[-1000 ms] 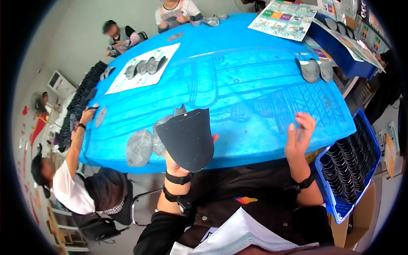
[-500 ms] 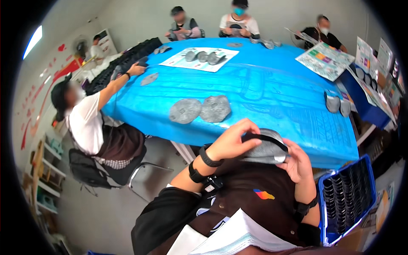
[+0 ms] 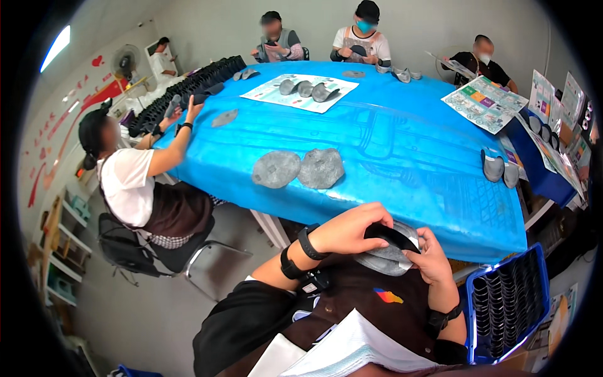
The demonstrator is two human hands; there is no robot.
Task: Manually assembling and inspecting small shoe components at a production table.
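In front of my chest, beyond the near table edge, I hold a cupped grey fabric piece with a black lining (image 3: 391,259). My left hand (image 3: 357,231) grips its left side, the thumb resting by the black opening and the other fingers partly hidden by the piece. On the opposite side my right hand (image 3: 432,259) pinches the rim between thumb and fingers. A small white tab shows near the right fingertips. Two flat grey rounded pieces, the left one (image 3: 276,169) and the right one (image 3: 321,168), lie side by side on the blue-covered table (image 3: 402,182).
A blue crate (image 3: 472,314) full of stacked black curved pieces stands at my right. Small grey cupped pieces (image 3: 493,166) rest near the table's right edge. A printed sheet (image 3: 264,94) bears several more. One co-worker (image 3: 129,169) sits at the left; others sit across the table.
My hands and the grey piece have come lower and nearer my body. The piece is tilted differently, and my right fingers now pinch its rim. The left co-worker's arms have shifted.
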